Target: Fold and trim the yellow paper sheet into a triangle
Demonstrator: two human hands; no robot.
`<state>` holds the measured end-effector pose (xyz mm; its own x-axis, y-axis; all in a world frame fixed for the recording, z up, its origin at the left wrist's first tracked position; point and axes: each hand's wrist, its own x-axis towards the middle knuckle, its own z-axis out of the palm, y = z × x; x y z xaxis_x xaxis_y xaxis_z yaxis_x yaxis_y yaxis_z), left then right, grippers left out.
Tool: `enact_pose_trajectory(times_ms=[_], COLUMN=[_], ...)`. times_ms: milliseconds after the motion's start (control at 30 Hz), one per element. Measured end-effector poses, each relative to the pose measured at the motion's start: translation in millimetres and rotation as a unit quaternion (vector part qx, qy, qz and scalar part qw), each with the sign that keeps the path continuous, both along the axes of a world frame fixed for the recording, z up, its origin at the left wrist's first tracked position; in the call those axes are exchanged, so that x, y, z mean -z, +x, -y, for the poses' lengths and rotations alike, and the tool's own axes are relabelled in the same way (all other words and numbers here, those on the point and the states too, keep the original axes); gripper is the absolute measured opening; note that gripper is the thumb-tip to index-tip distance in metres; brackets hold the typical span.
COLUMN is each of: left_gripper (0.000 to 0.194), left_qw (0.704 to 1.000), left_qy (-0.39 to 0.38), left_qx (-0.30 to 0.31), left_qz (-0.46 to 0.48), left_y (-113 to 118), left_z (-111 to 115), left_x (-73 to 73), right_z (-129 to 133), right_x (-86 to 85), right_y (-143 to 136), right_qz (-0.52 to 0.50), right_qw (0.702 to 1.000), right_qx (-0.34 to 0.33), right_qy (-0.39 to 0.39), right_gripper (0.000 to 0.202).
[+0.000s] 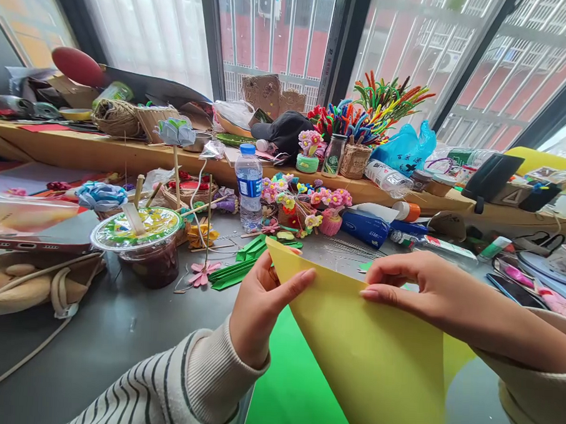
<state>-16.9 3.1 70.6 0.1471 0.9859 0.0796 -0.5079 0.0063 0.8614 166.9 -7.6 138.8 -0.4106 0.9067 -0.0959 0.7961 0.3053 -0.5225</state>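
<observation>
A large sheet of yellow paper [375,347] is raised above the table, slanting down toward me. My left hand [265,299] pinches its upper left part, thumb on the near face and fingers behind. At the sheet's top edge, my right hand [411,286] grips the paper between thumb and fingers. The corner beyond my left thumb points up and to the left. Beneath the yellow sheet lies a bright green sheet [294,381], partly covered by it. Folded green paper strips [231,272] lie just past my left hand.
A lidded cup [149,262] with a dark drink and a pink paper flower [204,275] stand or lie at left. A water bottle [249,188] stands behind. Blue tissues [364,227] and a crowded wooden shelf [196,161] are farther back.
</observation>
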Motion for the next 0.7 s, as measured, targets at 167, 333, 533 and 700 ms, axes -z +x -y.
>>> enact_pose_trajectory(times_ms=[167, 333, 533, 700], left_gripper=[0.028, 0.028, 0.031, 0.028], left_qw=[1.0, 1.0, 1.0, 0.999], left_qy=[-0.004, -0.007, -0.014, 0.006], left_qx=[0.001, 0.013, 0.025, 0.035], left_qz=[0.0, 0.007, 0.01, 0.024], left_y=[0, -1, -3, -9], left_z=[1, -2, -4, -3], left_x=[-0.2, 1.2, -2.2, -9.0], right_z=[2, 1, 2, 8], right_x=[-0.9, -1.3, -10.5, -19.4], right_y=[0, 0, -1, 0], right_qz=[0.002, 0.006, 0.036, 0.081], right_qw=[1.0, 1.0, 0.993, 0.966], right_qx=[-0.006, -0.008, -0.028, -0.068], right_qy=[0.011, 0.023, 0.112, 0.237], right_gripper=[0.023, 0.024, 0.02, 0.014])
